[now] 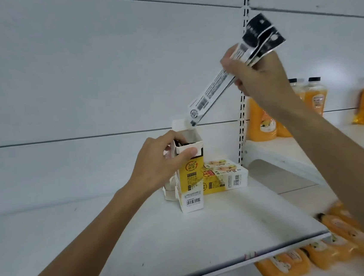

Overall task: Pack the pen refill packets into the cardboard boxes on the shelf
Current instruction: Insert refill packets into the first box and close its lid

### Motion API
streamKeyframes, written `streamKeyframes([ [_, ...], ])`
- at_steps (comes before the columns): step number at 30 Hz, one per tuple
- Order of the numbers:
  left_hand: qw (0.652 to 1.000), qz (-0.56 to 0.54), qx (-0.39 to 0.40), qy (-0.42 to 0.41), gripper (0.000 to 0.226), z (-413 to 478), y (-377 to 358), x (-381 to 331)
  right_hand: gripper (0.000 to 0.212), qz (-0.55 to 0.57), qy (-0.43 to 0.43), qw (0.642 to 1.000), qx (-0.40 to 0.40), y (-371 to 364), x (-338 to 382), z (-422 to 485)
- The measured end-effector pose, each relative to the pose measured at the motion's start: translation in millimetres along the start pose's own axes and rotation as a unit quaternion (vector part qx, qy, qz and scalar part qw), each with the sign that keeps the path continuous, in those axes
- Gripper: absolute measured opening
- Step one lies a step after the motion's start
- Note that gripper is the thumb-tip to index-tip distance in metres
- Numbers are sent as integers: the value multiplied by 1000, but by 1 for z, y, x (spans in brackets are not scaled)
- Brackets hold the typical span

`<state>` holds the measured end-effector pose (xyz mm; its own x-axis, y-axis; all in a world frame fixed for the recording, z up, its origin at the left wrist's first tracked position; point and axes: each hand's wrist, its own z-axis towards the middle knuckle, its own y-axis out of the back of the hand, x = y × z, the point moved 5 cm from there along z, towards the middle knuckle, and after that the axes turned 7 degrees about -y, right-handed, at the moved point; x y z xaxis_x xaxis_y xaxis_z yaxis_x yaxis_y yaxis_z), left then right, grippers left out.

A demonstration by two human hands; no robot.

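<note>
Shelf point(142, 243): white, bearing both boxes.
Upright box point(190, 186): yellow and white cardboard, standing near the middle of the shelf, lid flaps open, something dark just inside the mouth.
Second box point(225, 178): same print, lying flat just beside the upright one at its 3 o'clock.
Pen refill packets point(216, 86): long white bundle with black tops, tilted in the air, lower tips pointing to 7 o'clock just over the raised back flap; contact with the flap cannot be told.
Left hand point(156, 163): curled round the open top of the upright box, thumb pressed on the front flap.
Right hand point(259, 73): raised at 1 o'clock of the box, pinching the packets near their black upper ends.
Orange bottles point(262, 122): on the neighbouring shelf at 2 o'clock, partly behind the right forearm.
Orange packs point(323, 255): below the shelf edge at 5 o'clock, blurred.
</note>
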<state>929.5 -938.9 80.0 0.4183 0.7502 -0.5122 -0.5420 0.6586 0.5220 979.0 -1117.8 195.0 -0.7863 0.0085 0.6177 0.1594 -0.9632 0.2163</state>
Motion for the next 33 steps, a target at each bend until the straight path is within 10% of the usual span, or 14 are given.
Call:
streamKeyframes([
  [9,999,4,-14,46,61,1,-4,1,6,-88,15,993,80,-20,-4,-24],
  [18,1000,9,-9,23,65,-4,-7,-2,47,-259,-83,930,245,-50,-27,-31],
  [23,999,2,-29,31,77,-7,0,0,76,-151,-165,942,249,-55,-66,-53],
  [33,998,-22,-43,27,55,-8,-7,2,64,-95,-226,923,298,-75,-124,-89],
])
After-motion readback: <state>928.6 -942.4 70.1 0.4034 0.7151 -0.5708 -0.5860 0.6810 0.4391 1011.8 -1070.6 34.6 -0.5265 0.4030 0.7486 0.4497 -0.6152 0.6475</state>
